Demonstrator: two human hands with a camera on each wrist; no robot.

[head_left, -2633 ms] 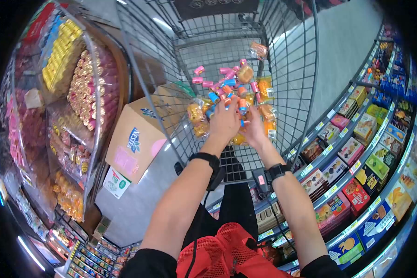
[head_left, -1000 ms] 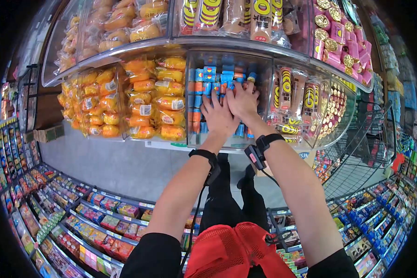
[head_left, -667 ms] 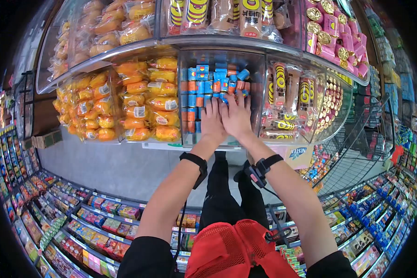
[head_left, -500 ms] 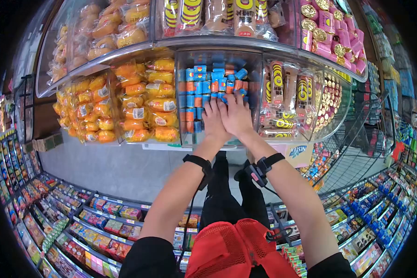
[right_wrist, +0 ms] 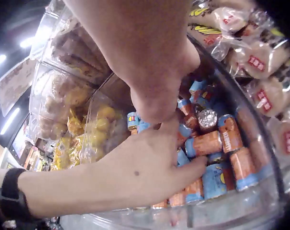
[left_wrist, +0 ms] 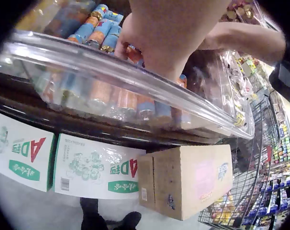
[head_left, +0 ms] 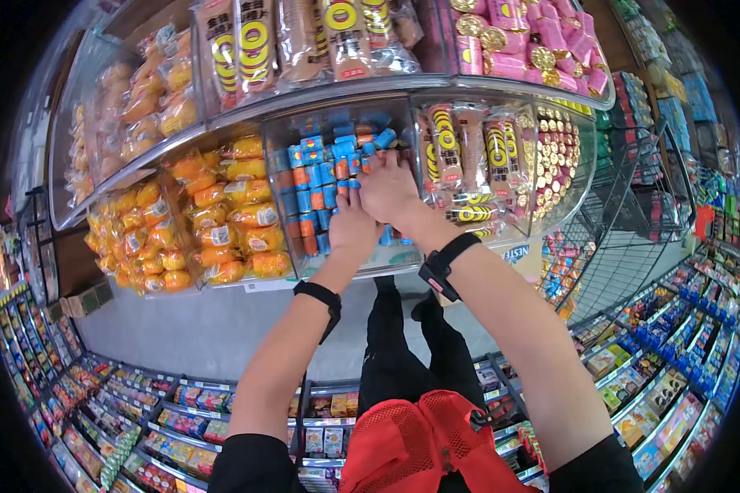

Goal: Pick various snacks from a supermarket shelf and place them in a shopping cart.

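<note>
The head view shows both hands side by side in a clear bin (head_left: 390,256) of blue and orange rolls (head_left: 314,177), mid-shelf, with yellow packs (head_left: 222,222) to its left and striped packs (head_left: 469,164) to its right. Only the right wrist view shows fingers. The left hand (head_left: 353,226) lies flat on the rolls, fingers straight. The right hand (head_left: 389,187), just beyond it, dips among them with its fingertips hidden, so I cannot tell its grip. The left wrist view shows the bin's front wall from below, above a cardboard box (left_wrist: 188,184).
</note>
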